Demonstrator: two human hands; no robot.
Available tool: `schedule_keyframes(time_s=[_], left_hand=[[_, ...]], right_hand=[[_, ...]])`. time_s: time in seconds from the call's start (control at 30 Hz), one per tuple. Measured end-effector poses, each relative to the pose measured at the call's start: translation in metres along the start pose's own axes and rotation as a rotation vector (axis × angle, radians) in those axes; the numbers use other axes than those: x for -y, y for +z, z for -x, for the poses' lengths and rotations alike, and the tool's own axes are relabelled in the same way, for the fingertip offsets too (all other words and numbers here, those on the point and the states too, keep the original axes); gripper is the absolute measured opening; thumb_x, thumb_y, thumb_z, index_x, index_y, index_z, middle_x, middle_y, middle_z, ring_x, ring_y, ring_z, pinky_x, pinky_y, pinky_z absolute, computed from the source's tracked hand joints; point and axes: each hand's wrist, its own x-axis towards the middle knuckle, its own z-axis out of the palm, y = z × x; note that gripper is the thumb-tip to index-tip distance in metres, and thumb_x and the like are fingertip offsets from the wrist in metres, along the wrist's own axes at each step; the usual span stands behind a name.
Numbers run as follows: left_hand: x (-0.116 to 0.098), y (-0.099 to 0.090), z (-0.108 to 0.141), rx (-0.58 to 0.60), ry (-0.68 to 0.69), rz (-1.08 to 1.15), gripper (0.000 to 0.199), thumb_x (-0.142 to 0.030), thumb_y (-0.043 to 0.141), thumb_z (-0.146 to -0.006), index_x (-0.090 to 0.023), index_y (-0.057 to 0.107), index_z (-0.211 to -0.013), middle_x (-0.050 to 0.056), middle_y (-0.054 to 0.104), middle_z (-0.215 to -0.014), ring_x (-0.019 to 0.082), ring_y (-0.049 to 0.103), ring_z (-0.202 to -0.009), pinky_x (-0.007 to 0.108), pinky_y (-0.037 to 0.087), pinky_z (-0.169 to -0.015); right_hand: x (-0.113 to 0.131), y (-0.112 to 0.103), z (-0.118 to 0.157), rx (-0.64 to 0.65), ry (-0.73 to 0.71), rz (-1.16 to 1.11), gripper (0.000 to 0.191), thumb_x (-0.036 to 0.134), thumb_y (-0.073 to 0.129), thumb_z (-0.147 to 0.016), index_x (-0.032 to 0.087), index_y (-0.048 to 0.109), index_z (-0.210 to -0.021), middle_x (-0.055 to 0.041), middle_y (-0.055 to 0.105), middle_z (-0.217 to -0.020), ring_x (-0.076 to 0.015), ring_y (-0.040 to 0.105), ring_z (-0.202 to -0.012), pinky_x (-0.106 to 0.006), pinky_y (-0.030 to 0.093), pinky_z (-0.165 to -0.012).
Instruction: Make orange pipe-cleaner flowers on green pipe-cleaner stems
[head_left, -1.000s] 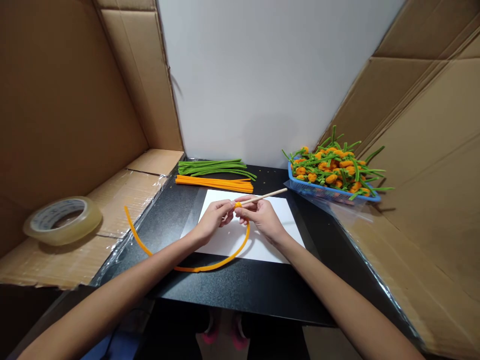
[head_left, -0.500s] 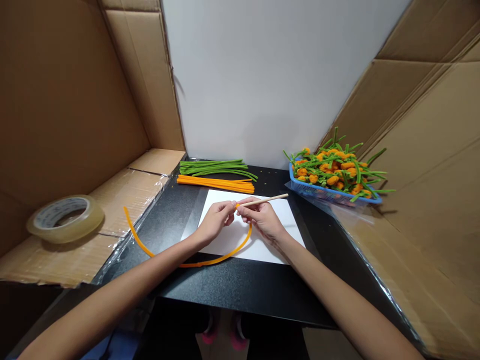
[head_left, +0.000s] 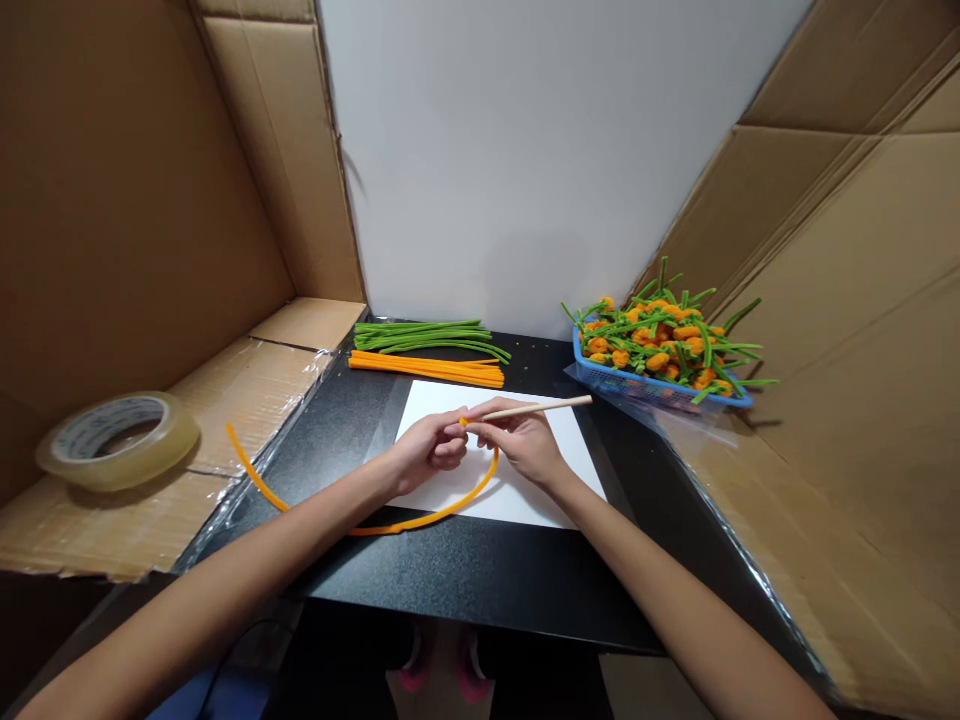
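Observation:
My left hand is closed, its thumb and fingertips pinching the wound end of an orange pipe cleaner. That end is coiled at the tip of a thin wooden stick. Fingers of my right hand are closed round the stick, whose free end points to the right. From my right hand the pipe cleaner hangs in a long curve, passes below my left forearm and ends at the left. Both hands are over a white sheet of paper. Fingers partly hide the coil.
Behind the paper lie bundles of green pipe cleaners and orange pipe cleaners on the black table. A blue basket of orange-and-green pieces stands at the right. A tape roll rests on cardboard at the left.
The stick has tilted flatter and its free end sits slightly farther right. My left fingers have curled over the coil. The whole scene has shifted slightly left.

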Motion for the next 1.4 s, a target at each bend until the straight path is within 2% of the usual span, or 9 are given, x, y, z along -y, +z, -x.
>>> schedule_keyframes(time_s=[0.13, 0.23, 0.33, 0.43, 0.6, 0.8, 1.07, 1.23, 1.4], left_hand=[[0.006, 0.000, -0.002, -0.053, 0.135, -0.248, 0.051, -0.059, 0.046, -0.092, -0.019, 0.038, -0.061, -0.006, 0.026, -0.049, 0.008, 0.019, -0.044, 0.024, 0.015, -0.047], [0.006, 0.000, 0.002, -0.205, 0.376, -0.712, 0.060, -0.061, 0.030, -0.098, -0.018, 0.047, -0.060, -0.001, 0.042, -0.053, 0.012, 0.037, -0.051, 0.026, 0.024, -0.053], [0.002, -0.001, 0.009, -0.332, 0.635, -1.213, 0.041, -0.051, 0.041, -0.099, -0.019, 0.057, -0.079, 0.001, 0.057, -0.070, 0.015, 0.047, -0.062, 0.026, 0.028, -0.061], [-0.001, -0.004, 0.011, -0.303, 0.725, -1.433, 0.027, -0.040, 0.046, -0.099, -0.020, 0.056, -0.085, 0.002, 0.062, -0.077, 0.015, 0.049, -0.064, 0.026, 0.028, -0.062], [0.003, -0.004, 0.008, -0.293, 0.707, -1.334, 0.034, -0.034, 0.039, -0.102, -0.019, 0.056, -0.077, 0.000, 0.058, -0.067, 0.013, 0.047, -0.058, 0.025, 0.029, -0.061], [0.004, -0.001, 0.005, -0.291, 0.544, -0.909, 0.053, -0.051, 0.037, -0.099, -0.017, 0.053, -0.061, -0.001, 0.051, -0.052, 0.011, 0.043, -0.050, 0.025, 0.030, -0.057], [0.003, 0.004, 0.000, -0.104, 0.264, -0.356, 0.054, -0.065, 0.055, -0.083, -0.020, 0.038, -0.059, -0.007, 0.030, -0.045, 0.007, 0.021, -0.041, 0.025, 0.016, -0.048], [0.002, 0.001, 0.005, -0.256, 0.395, -0.731, 0.057, -0.063, 0.033, -0.096, -0.020, 0.043, -0.060, -0.001, 0.045, -0.050, 0.013, 0.040, -0.050, 0.026, 0.028, -0.054], [-0.006, -0.005, 0.012, -0.352, 0.735, -1.459, 0.031, -0.049, 0.050, -0.096, -0.019, 0.058, -0.092, 0.003, 0.063, -0.083, 0.016, 0.053, -0.069, 0.025, 0.032, -0.063]], right_hand=[[0.001, 0.002, -0.002, -0.040, 0.084, -0.049, 0.028, 0.041, 0.082, -0.071, 0.017, 0.076, -0.085, -0.0031, 0.068, -0.065, -0.0144, 0.058, -0.055, -0.027, 0.044, -0.050], [-0.002, 0.003, -0.004, -0.092, 0.161, -0.165, 0.031, 0.042, 0.085, -0.067, 0.015, 0.075, -0.078, -0.0021, 0.066, -0.060, -0.0128, 0.056, -0.053, -0.026, 0.044, -0.051], [-0.005, 0.004, -0.005, -0.146, 0.230, -0.280, 0.034, 0.043, 0.087, -0.064, 0.015, 0.073, -0.074, -0.0026, 0.067, -0.065, -0.0111, 0.056, -0.055, -0.025, 0.044, -0.053], [-0.008, 0.007, -0.004, -0.136, 0.280, -0.324, 0.036, 0.045, 0.088, -0.062, 0.014, 0.070, -0.069, -0.0015, 0.064, -0.062, -0.0094, 0.053, -0.052, -0.023, 0.041, -0.050], [-0.007, 0.008, -0.004, -0.062, 0.277, -0.321, 0.039, 0.049, 0.085, -0.067, 0.014, 0.067, -0.067, -0.0005, 0.061, -0.060, -0.0091, 0.052, -0.049, -0.023, 0.038, -0.048], [-0.002, 0.004, -0.005, 0.040, 0.262, -0.356, 0.042, 0.038, 0.089, -0.064, 0.018, 0.074, -0.097, 0.0006, 0.065, -0.073, -0.0097, 0.058, -0.058, -0.023, 0.043, -0.055], [-0.003, -0.002, -0.006, 0.002, 0.180, -0.201, 0.031, 0.039, 0.088, -0.062, 0.017, 0.078, -0.081, -0.0037, 0.070, -0.074, -0.0129, 0.057, -0.061, -0.028, 0.047, -0.058], [-0.001, 0.002, -0.002, -0.036, 0.196, -0.166, 0.027, 0.039, 0.087, -0.065, 0.016, 0.074, -0.070, -0.0021, 0.066, -0.061, -0.0136, 0.058, -0.057, -0.027, 0.046, -0.056], [-0.001, 0.005, -0.002, -0.037, 0.255, -0.269, 0.032, 0.043, 0.085, -0.067, 0.014, 0.071, -0.064, -0.0008, 0.061, -0.059, -0.0115, 0.055, -0.053, -0.025, 0.044, -0.052]])
